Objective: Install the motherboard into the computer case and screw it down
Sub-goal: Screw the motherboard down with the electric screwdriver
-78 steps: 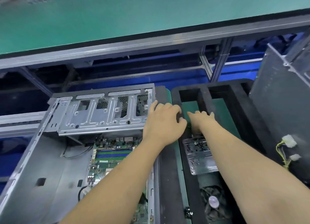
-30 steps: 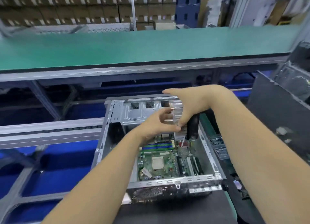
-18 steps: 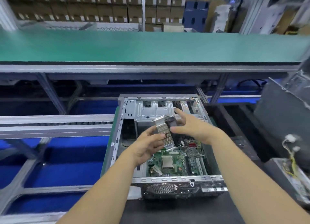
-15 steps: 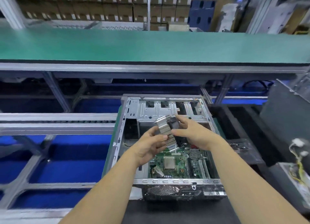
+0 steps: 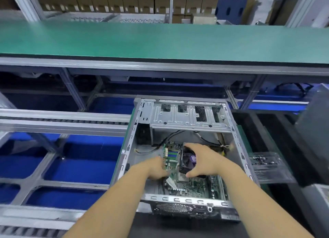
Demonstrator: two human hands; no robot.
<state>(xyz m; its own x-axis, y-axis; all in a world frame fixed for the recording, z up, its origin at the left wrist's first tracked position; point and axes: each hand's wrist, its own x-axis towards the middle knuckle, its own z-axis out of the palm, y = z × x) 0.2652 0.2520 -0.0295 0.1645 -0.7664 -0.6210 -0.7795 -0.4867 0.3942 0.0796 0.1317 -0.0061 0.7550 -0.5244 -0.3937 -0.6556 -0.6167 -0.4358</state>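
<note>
Motherboard (image 5: 188, 186) inside case (image 5: 238, 148); both hands crowd it.

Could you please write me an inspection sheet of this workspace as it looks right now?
Surface: black mat under the case; green bench behind.
Job's things: motherboard lies inside the open computer case; cooler fan held over it.
Clutter: clear plastic bag of small parts to the case's right.
Hands: right hand grips the cooler fan; left hand rests at the board's left edge, fingers hidden.
Cables: black cables run across the case floor toward the board.
Surroundings: cardboard boxes stacked beyond the bench; blue floor beneath the frame.
</note>
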